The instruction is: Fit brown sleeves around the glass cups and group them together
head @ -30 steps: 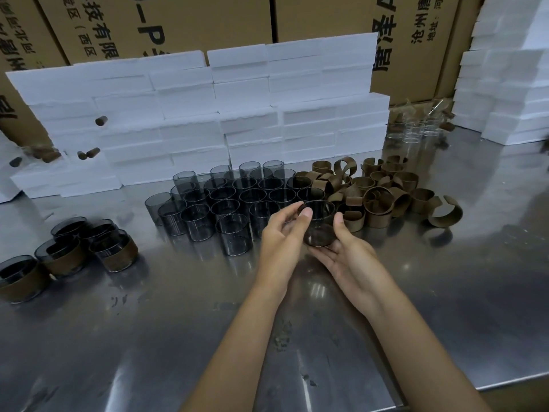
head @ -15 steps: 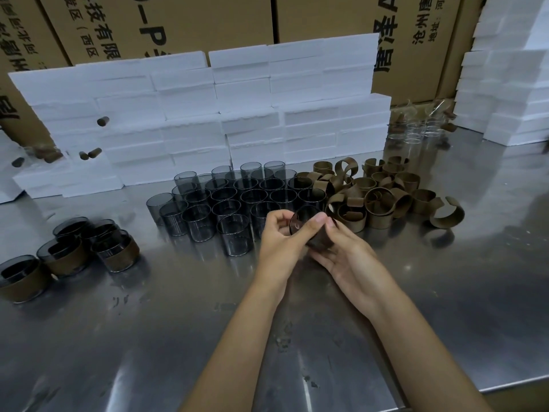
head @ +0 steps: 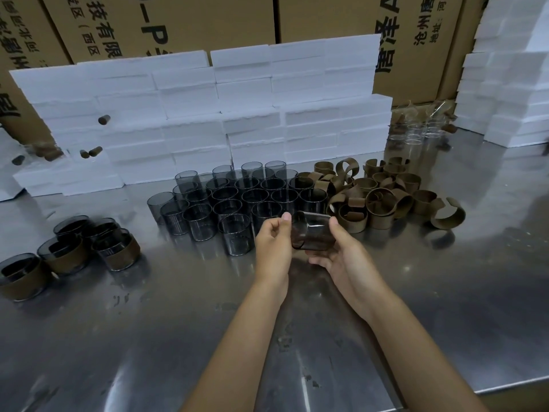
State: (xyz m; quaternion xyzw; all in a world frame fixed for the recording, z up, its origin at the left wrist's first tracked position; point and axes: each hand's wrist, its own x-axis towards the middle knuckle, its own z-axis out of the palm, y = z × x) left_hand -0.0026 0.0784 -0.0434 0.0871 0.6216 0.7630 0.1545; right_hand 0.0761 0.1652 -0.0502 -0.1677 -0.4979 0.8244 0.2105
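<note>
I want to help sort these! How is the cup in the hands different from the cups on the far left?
The held cup is bare smoky glass; the left cups each wear a brown sleeve.
The held cup lies tipped on its side, off the table, between the left hand and right hand; the left cups stand upright on it.
The held cup is alone; the left cups sit bunched together.
Both are dark glass, alike in shape.

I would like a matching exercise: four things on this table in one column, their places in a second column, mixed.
1. sleeved cups
2. bare glass cups
3. loose brown sleeves
4. cup in the hands

a. right of the bare cups
b. above the table's middle, tilted
c. far left
d. before the white foam blocks

Pairs: 1-c, 2-d, 3-a, 4-b
</note>
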